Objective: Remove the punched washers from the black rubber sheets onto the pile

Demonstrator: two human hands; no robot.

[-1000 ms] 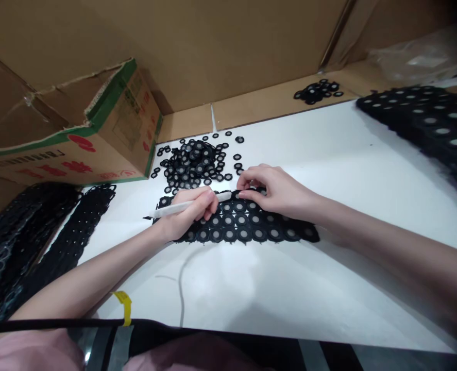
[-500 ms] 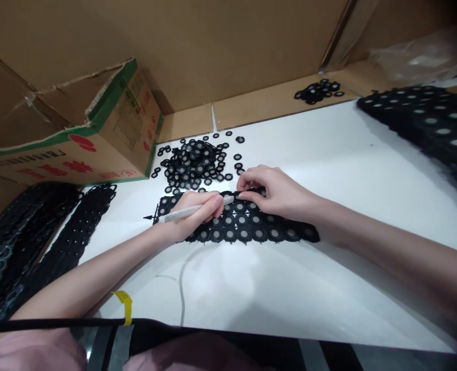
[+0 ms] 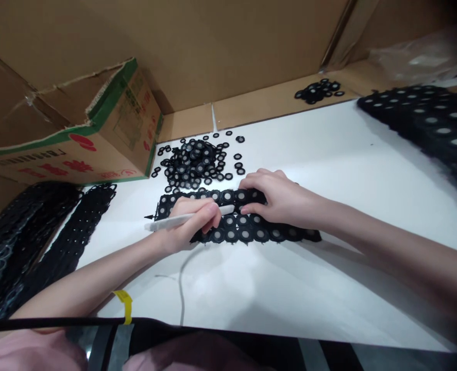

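On the white tabletop (image 3: 243, 304) in the head view, a black strip of pale-centred discs (image 3: 231, 235) lies before a pile of loose discs (image 3: 193, 161). Left hand (image 3: 195, 219): fingers closed around a white pen-shaped tool (image 3: 166, 222). Right hand (image 3: 276, 198): touches the strip, thumb beside the tool's tip; whether the fingers pinch cannot be determined.

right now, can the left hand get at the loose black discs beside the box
Probably yes: the loose discs lie just beyond the left hand, nothing tall between, though it holds a white pen-like tool.
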